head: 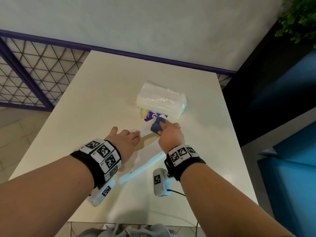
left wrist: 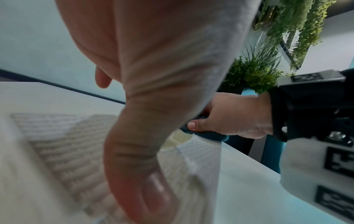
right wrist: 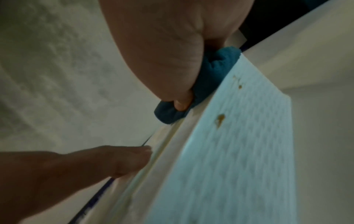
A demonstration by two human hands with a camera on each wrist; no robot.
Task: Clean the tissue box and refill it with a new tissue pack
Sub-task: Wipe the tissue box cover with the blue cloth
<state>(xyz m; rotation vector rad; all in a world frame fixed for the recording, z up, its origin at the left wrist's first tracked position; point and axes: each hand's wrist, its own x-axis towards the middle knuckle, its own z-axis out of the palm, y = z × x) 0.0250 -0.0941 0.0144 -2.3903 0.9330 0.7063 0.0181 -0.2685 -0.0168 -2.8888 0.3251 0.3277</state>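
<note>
The white textured tissue box (head: 148,150) stands open on the cream table (head: 102,93). My left hand (head: 130,139) holds its left wall, fingers over the rim. My right hand (head: 169,134) grips a folded blue cloth (head: 156,127) and presses it on the box's far right rim. In the right wrist view the blue cloth (right wrist: 210,75) sits on the rim, and brown stains (right wrist: 220,119) dot the box's outer wall (right wrist: 239,151). The new tissue pack (head: 160,100), in clear plastic, lies just beyond the box.
A purple, white and yellow packet (head: 150,115) lies between the pack and the box. A flat white panel (head: 142,170) lies under the box's near side. A mesh railing (head: 34,71) runs along the left, blue furniture (head: 290,151) stands to the right, and plants (head: 297,17) hang above it.
</note>
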